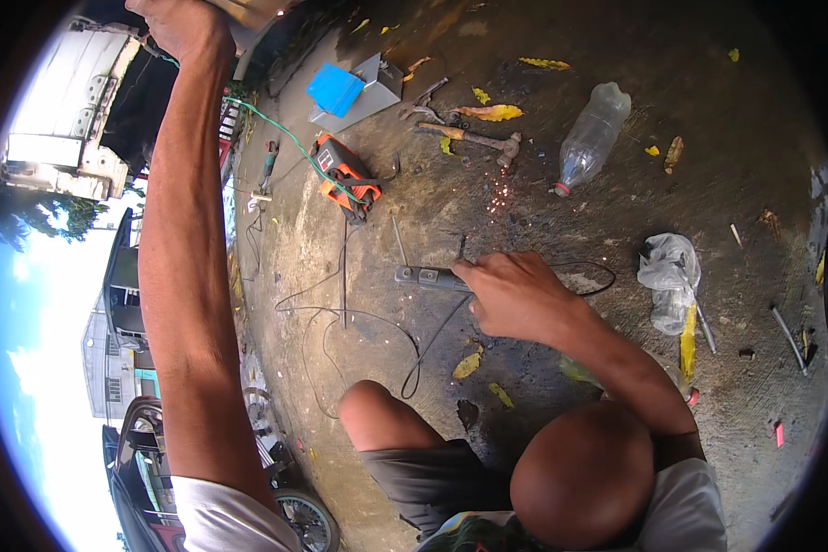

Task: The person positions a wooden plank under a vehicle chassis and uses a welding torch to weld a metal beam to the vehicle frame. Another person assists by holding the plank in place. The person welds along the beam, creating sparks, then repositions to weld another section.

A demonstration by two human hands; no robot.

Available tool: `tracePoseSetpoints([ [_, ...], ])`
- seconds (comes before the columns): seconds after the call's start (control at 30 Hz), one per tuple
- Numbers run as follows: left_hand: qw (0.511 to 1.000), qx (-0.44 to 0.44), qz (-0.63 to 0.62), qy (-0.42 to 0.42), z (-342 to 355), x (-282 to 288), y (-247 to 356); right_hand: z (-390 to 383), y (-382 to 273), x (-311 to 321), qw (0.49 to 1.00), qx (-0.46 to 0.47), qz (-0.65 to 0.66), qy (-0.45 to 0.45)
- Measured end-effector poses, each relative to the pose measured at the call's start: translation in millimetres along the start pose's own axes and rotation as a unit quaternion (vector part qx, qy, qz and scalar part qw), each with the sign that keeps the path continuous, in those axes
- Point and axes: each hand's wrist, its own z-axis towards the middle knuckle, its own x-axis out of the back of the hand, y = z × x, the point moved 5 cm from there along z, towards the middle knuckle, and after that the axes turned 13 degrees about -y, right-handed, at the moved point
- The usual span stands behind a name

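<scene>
My right hand [515, 290] is wrapped round a dark grey welding electrode holder [428, 276], low over the concrete. A thin rod [399, 241] shows by its head, and a black cable trails from it. My left arm reaches up to the top left corner, where my left hand [182, 28] is partly cut off by the frame. Its fingers look closed at a brownish, flat-looking thing [248, 11] that I cannot make out. Beyond the holder, small glowing sparks [499, 198] lie on the ground near a wooden-handled hammer [474, 136].
An orange and black welding machine [345, 175] stands at the left with cables looping from it. Behind it are a blue sheet [335, 89] on a grey metal piece [377, 89] and an angle grinder [269, 166]. A clear bottle [596, 133] and a plastic bag [669, 267] lie right.
</scene>
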Motion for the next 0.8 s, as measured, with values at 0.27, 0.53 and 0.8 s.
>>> tracePoseSetpoints([
  [0.27, 0.97, 0.162, -0.107, -0.146, -41.2, 15.6, 40.2, -22.1, 1.5, -14.5, 0.999, -0.023, 0.027, -0.006],
  [0.53, 0.957, 0.229, 0.123, -0.127, -107.5, -13.7, 186.3, -32.5, -16.4, -28.3, 0.993, 0.034, 0.087, 0.074],
  [0.8, 0.954, 0.18, 0.188, -0.148, -136.7, 16.8, 200.5, -40.7, -17.2, -26.9, 0.98, 0.028, 0.1, 0.171],
])
